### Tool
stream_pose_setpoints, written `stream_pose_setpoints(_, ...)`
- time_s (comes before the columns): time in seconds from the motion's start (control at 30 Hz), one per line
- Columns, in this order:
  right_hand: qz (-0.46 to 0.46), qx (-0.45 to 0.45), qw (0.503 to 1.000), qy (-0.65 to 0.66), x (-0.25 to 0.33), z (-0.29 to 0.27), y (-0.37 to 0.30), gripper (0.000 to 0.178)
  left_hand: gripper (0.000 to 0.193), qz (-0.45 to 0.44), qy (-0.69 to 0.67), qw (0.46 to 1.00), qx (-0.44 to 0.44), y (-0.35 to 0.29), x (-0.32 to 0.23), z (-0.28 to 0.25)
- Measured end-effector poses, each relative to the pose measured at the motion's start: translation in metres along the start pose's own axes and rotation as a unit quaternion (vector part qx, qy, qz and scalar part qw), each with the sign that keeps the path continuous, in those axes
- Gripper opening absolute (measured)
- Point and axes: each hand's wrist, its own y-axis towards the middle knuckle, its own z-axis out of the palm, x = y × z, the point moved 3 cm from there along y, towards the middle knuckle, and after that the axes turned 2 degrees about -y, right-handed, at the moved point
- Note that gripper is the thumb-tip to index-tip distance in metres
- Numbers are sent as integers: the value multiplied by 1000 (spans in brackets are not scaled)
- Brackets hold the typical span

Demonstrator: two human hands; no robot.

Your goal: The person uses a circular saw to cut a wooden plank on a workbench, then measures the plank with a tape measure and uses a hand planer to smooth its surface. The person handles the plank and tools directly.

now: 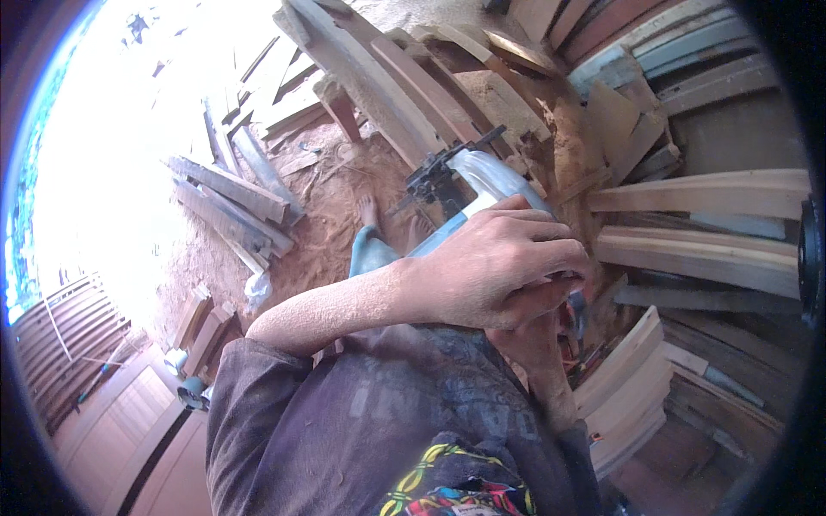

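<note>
Your left hand (508, 262) crosses over your right hand (535, 316), its fingers curled; whether either grips anything, I cannot tell. The blue-and-white thing (495, 176) sits just beyond, near a black metal fixture (439, 185). Board edges (701, 258) crowd your right; dusty floor (323, 202) opens far left.

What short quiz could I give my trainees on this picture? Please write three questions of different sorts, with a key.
1. Multiple choice. In this view, the left hand lies over:
A) a saw
B) the right hand
C) a bucket

2. True or false? The left sleeve reaches down to the wrist.

3. Fill the gap with "above" or "below". In the picture, the black metal part is ____ the hands.

Key:
1. B
2. False; the left forearm is uncovered.
3. above
</note>
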Motion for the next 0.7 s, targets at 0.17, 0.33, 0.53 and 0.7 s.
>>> stream_pose_setpoints(0.17, 23, -16, 995, -98, 2, 32, -20, 64, 29, -17, 75, 992, 98, 14, 13, 21)
stream_pose_setpoints(0.33, 31, -59, 994, -87, 25, 36, -8, 58, 33, -44, 80, 977, 191, 22, 20, 32)
stream_pose_setpoints(0.53, 122, -56, 985, 110, 26, 36, 17, 57, 34, -66, 186, 891, 408, 66, 44, 75)
stream_pose_setpoints(0.7, 149, -80, 978, 119, 30, 49, 20, 56, 45, -46, 177, 786, 590, 57, 102, 184)
